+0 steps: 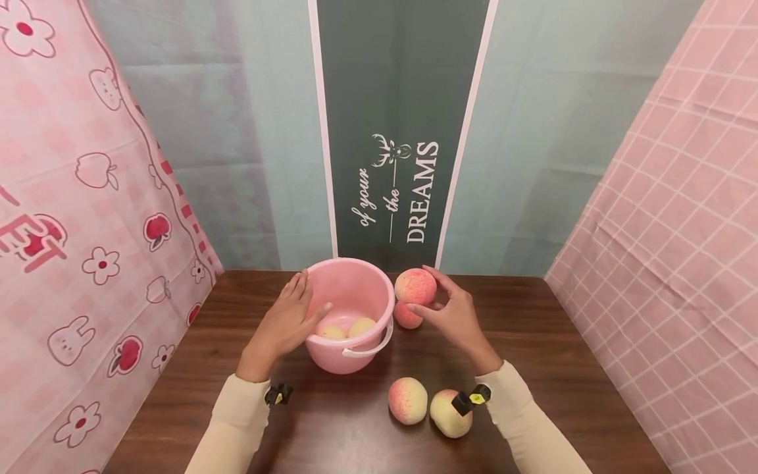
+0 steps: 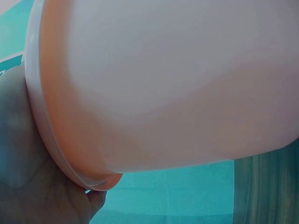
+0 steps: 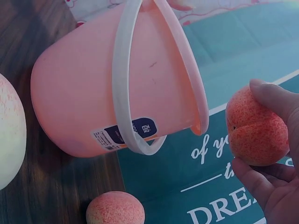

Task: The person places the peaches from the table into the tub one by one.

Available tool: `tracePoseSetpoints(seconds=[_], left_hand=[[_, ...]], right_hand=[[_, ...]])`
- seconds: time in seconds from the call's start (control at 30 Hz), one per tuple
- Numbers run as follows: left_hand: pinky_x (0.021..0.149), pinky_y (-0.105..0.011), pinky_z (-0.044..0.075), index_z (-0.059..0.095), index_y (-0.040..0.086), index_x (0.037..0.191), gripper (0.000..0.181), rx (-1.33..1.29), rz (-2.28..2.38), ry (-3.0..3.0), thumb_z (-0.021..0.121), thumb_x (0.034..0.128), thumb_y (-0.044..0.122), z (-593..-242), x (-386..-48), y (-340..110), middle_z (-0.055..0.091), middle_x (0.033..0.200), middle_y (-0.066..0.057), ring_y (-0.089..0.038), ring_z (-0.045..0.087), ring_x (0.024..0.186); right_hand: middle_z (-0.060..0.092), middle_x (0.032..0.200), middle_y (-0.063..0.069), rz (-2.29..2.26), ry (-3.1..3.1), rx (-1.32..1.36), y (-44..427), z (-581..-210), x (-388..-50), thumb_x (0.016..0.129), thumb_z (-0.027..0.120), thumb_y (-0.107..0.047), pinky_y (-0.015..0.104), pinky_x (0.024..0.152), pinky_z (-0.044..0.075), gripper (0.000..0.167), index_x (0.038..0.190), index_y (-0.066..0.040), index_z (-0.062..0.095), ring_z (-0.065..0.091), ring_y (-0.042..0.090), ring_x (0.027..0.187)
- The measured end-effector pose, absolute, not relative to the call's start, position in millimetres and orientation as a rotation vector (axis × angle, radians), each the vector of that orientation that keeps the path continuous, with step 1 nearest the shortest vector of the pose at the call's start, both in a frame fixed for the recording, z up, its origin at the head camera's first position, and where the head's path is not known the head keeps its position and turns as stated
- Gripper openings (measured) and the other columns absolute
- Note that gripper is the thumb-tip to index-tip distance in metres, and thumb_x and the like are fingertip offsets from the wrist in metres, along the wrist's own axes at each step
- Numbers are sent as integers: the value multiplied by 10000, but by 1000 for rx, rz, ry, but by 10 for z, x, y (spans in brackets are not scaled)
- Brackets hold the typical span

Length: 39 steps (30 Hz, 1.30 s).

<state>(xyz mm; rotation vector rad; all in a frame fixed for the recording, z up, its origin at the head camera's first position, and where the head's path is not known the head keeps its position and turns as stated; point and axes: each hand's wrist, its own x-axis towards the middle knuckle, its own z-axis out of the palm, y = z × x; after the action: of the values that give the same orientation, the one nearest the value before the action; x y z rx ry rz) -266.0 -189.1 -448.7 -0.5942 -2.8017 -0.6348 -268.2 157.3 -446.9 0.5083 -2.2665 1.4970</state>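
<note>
The right hand [image 1: 454, 316] pinches a round pink-red peach [image 1: 416, 287], raised beside the pink plastic bucket [image 1: 337, 361], mouth up, axis vertical; the left hand [image 1: 287, 317], fingers nearly straight, touches its rim [image 2: 34, 70]. Only the right wrist view shows the peach's crease [image 3: 254, 124], running crosswise; only the head view, two pale yellow peaches [image 1: 333, 332] [image 1: 361, 326] inside.

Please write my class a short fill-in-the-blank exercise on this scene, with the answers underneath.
The raised peach is in the ____ hand.
The bucket is coloured ____.
The head view shows ____ peaches inside the bucket.
On the dark green panel, the capitalised word is ____.

Missing words: right; pink; two; DREAMS.
</note>
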Motion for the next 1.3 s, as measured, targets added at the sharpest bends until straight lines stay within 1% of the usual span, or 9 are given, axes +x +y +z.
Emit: tracePoseSetpoints(seconds=[0.17,0.27,0.37,0.53,0.63,0.8,1.03,1.13,1.3], left_hand=[[1240,-529,143,245,-93,1555,853,-591,-642,-2802,417,1041,567,-4491,-2660,-1896,149,1654,-257,-418,123,1537],[1240,-528,141,245,-93,1555,850,-593,-643,-2801,416,1043,563,-4498,-2666,-1898,150,1655,-256,-412,115,1539],[1240,-528,143,246,-95,1554,849,-591,-646,-2798,420,1043,560,-4491,-2668,-1896,155,1653,-259,-406,108,1542],[1238,-530,151,251,-91,1554,846,-582,-653,-2792,423,1042,560,-4468,-2665,-1893,166,1651,-258,-404,111,1542],[1237,-532,152,254,-88,1555,845,-583,-659,-2787,417,1043,565,-4463,-2667,-1889,170,1651,-255,-404,115,1541],[1240,-530,143,244,-79,1560,852,-581,-658,-2802,394,1043,582,-4457,-2661,-1880,154,1657,-244,-405,115,1541],[1238,-534,148,267,-87,1550,840,-591,-663,-2770,417,1041,565,-4460,-2673,-1871,179,1649,-250,-407,128,1539],[1237,-536,150,266,-88,1551,840,-596,-657,-2770,408,1043,566,-4471,-2685,-1864,181,1649,-249,-409,127,1538],[1234,-540,155,260,-78,1557,838,-582,-645,-2784,405,1043,568,-4479,-2680,-1862,174,1654,-238,-411,127,1538]], right_hand=[[657,1330,61,1502,-2291,522,1510,-4471,-2683,728,937,-158,332,850,591,811,1449,-188,569,665,224,1124],[666,1308,81,1503,-2293,532,1477,-4472,-2681,720,937,-132,372,842,598,811,1444,-149,571,670,245,1101],[667,1303,80,1518,-2287,547,1445,-4455,-2694,713,947,-170,427,830,603,814,1438,-150,578,683,253,1063],[668,1302,56,1511,-2293,583,1391,-4409,-2744,703,955,-256,405,814,610,818,1430,-192,587,684,241,1028],[669,1305,45,1491,-2309,588,1362,-4395,-2759,708,952,-264,396,827,607,805,1425,-229,588,666,234,1065],[659,1326,13,1499,-2336,582,1327,-4398,-2756,711,949,-301,341,855,593,809,1429,-243,581,657,191,1125],[656,1335,43,1522,-2313,640,1247,-4373,-2766,719,947,-268,399,869,590,822,1446,-192,570,676,223,1114],[649,1346,60,1510,-2320,662,1214,-4351,-2765,725,944,-248,382,852,595,827,1455,-181,561,702,244,1080],[651,1344,44,1481,-2342,686,1176,-4337,-2775,729,941,-262,383,845,598,816,1451,-219,563,718,244,1051]])
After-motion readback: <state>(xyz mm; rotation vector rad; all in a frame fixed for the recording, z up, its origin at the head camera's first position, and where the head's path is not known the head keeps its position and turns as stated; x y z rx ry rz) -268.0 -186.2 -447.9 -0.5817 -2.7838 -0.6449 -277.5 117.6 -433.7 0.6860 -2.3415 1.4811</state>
